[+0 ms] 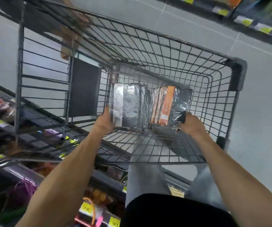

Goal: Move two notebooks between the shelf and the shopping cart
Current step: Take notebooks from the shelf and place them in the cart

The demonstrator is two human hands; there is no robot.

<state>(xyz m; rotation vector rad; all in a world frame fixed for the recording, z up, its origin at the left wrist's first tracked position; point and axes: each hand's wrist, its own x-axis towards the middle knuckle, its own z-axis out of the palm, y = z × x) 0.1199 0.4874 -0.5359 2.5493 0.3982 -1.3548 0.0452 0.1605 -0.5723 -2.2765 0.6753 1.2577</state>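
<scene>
Both arms reach down into the wire cart (236, 74). The left hand (105, 122) clasps the near edge of the silver-black notebook (128, 104). At its 3 o'clock, the right hand (191, 124) grips the near corner of the orange-black notebook (173, 102). Both notebooks stand on the cart floor. The shelf (105, 179) lies at 8 o'clock.

Left grip (105, 122) extended forward, clasped, right grip (191, 125) extended forward, clasped
</scene>
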